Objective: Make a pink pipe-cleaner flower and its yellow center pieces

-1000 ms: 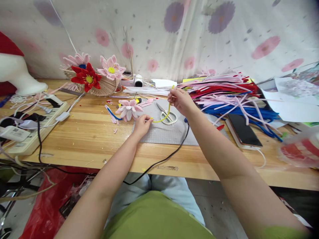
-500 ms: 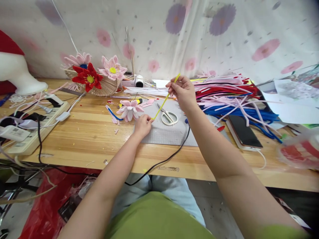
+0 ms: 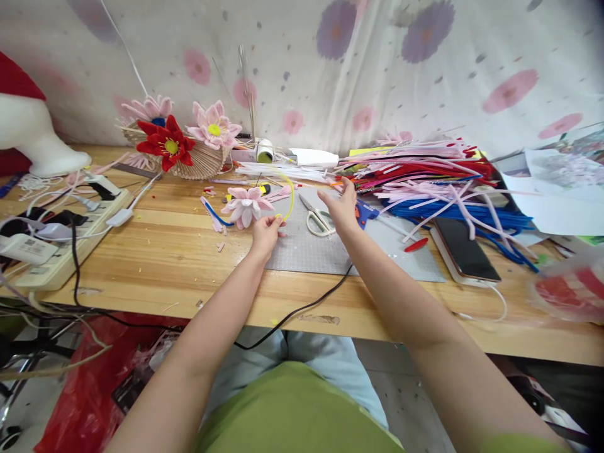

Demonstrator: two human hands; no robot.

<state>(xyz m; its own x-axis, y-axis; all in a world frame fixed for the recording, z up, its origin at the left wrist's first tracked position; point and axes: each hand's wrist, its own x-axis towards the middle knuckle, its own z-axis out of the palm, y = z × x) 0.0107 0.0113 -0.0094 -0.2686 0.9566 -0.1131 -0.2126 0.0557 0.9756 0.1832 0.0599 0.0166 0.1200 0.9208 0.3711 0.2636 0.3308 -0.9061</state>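
Yellow strip (image 3: 292, 197): curved, one end in our left hand (image 3: 267, 235).
Scissors (image 3: 316, 214): white-handled, lying on the gray mat (image 3: 304, 257) beside our right hand (image 3: 343, 206).

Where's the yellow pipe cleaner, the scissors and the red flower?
Yellow pipe cleaner (image 3: 292, 198), head view: its bend.
Scissors (image 3: 314, 211), head view: where blades meet handles.
Red flower (image 3: 170, 146), head view: its yellow centre.

A flower-printed curtain (image 3: 302, 69) hangs behind the wooden table (image 3: 184, 264), over a greyish floor (image 3: 410, 390).
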